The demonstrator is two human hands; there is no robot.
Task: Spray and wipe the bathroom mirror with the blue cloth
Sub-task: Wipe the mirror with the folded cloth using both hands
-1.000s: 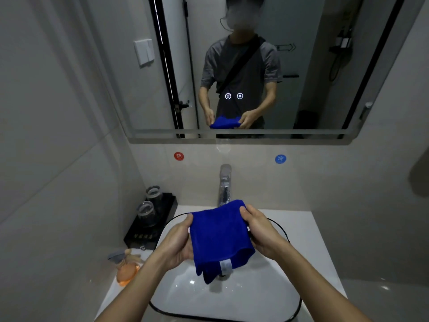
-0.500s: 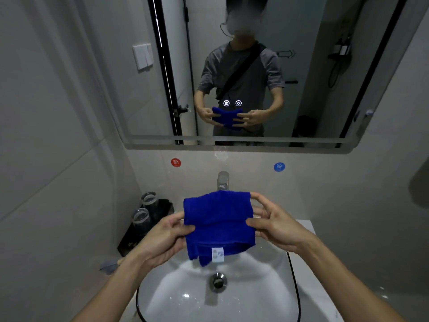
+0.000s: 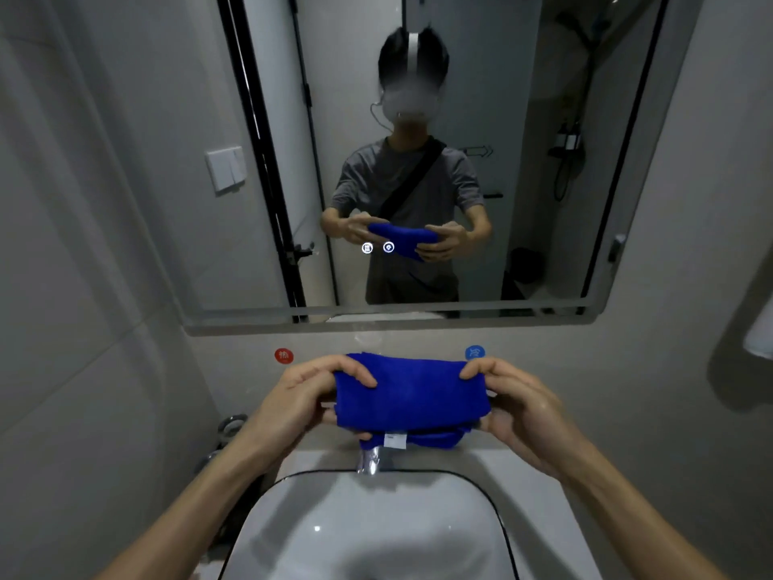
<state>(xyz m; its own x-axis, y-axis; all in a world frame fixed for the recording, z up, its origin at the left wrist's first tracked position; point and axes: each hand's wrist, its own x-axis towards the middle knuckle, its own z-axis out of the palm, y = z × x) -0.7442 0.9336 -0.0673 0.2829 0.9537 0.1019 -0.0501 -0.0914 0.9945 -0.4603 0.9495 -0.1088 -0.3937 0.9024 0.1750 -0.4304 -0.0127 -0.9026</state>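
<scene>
Both hands were raised in front of the person's chest, holding a folded, bright blue microfibre cloth (image 3: 412, 395) stretched flat between them. Their left hand (image 3: 301, 401) gripped the cloth's left edge, thumb curled over the top and fingers tucked beneath; their right hand (image 3: 516, 406) gripped the right edge the same way. A small white label (image 3: 395, 439) hung from the lower fold, between the two wrists. Just below the hands, the tip of a shiny chrome tap (image 3: 370, 459) peeked out under the cloth, and nearer the forearms lay a white oval basin with a thin black rim (image 3: 376, 533). Directly beyond the knuckles, on the grey wall, a round red sticker (image 3: 284, 355) sat past the left hand and a round blue sticker (image 3: 474, 352) past the right. Above those hung the wide, rounded-corner bathroom mirror (image 3: 418, 253), well apart from the cloth, showing the person's reflection with the cloth held at waist height and two small lit touch icons (image 3: 377, 247) glowing on the glass. Off beside the left forearm stood clear drinking glasses (image 3: 231, 427), partly hidden.
</scene>
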